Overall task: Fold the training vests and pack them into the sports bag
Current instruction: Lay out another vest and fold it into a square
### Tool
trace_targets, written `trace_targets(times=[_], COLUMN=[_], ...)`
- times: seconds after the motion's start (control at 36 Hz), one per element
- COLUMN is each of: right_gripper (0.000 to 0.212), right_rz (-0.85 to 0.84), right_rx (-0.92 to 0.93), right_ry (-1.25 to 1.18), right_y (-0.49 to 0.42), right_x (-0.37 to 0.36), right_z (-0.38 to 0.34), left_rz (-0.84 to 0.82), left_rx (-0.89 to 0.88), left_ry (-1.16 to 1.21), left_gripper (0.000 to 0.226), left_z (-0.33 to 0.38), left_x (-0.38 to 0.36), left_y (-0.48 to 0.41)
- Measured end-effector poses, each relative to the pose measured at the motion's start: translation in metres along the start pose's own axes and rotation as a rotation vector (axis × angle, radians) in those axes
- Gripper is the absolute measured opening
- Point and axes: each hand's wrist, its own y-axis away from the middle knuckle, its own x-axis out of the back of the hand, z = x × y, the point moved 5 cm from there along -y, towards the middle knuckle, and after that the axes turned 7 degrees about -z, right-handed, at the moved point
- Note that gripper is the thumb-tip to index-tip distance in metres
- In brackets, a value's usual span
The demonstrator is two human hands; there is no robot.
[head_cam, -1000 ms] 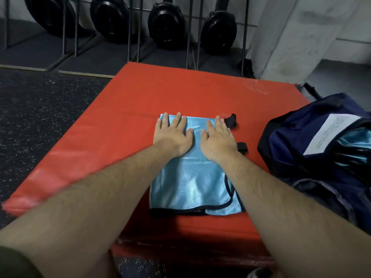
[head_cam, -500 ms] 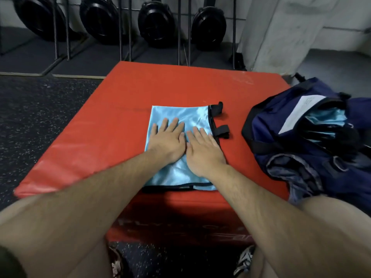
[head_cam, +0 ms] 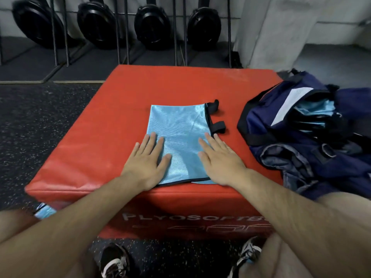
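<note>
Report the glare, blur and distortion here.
Head view: sheen streaks the blue vest and the red box near its left edge. Head view: wide-angle bowing curves that box. Head view: the sports bag opening is dark; the weight plates look smeared.

Red plyo box [head_cam: 124,125]: beneath left hand [head_cam: 147,157] and right hand [head_cam: 219,159]. Four black plates [head_cam: 152,23] on rack [head_cam: 126,47]: well beyond both hands. Speckled floor [head_cam: 40,121]: left of left hand. Shoes [head_cam: 114,261]: nearer than the wrists.
</note>
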Motion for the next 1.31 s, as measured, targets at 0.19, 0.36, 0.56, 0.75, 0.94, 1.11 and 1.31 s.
trace_targets(times=[0.19,0.36,0.56,0.75,0.94,1.11,1.31], right_gripper=[0.055,0.036,0.027,0.038,0.034,0.014,0.011], right_rz=[0.012,0.083,-0.211,-0.175,0.077,0.136,0.076], right_rx=[-0.029,0.047,0.256,0.299,0.307,0.282,0.204], right_ry=[-0.021,-0.008,-0.079,-0.013,0.156,0.207,0.084], right_y=[0.000,0.006,0.021,0.026,0.022,0.021,0.018], right_x=[0.011,0.034,0.044,0.033,0.033,0.039,0.039], right_z=[-0.007,-0.007,-0.022,-0.021,-0.028,-0.026,-0.015], left_rz=[0.064,0.087,-0.014,0.074,0.065,0.070,0.060], left_rx=[-0.121,-0.598,-0.659,-0.653,-0.496,-0.434,-0.471], left_ry=[-0.002,-0.033,0.007,-0.024,0.171,0.218,0.034], left_gripper=[0.066,0.063,0.054,0.038,0.013,0.013,0.044], left_z=[0.012,0.055,0.053,0.060,0.058,0.058,0.061], left_x=[0.008,0.021,0.008,0.012,0.020,0.022,0.024], left_y=[0.003,0.027,0.014,0.006,-0.003,-0.004,0.007])
